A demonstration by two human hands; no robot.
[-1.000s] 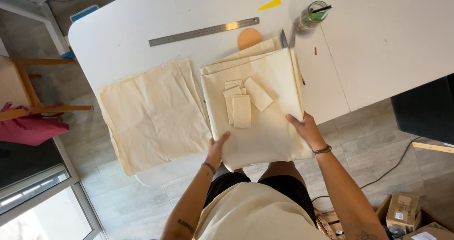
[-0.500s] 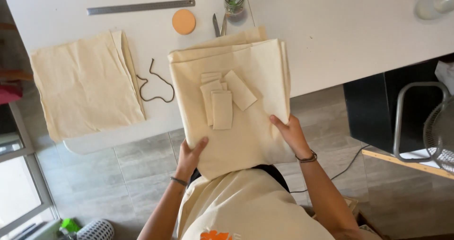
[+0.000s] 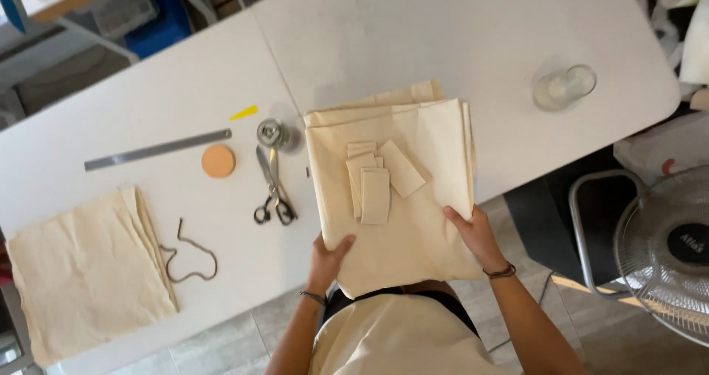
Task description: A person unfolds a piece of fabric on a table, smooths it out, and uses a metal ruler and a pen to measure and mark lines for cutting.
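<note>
while both clamped on the fabric stack (image 3: 402,220): left hand (image 3: 330,255), right hand (image 3: 473,234); scissors (image 3: 273,190) just beside

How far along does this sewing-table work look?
Seemingly done: cream fabric cut and folded into a second pile on the left, scissors and ruler set down. In hand: left hand and right hand grip the folded fabric stack carrying small rectangular pieces. Left: no stitching visible.

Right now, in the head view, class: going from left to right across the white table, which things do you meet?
Folded cloth pile → brown cord → round cork disc → scissors → cloth stack held by left hand and right hand → glass.
</note>
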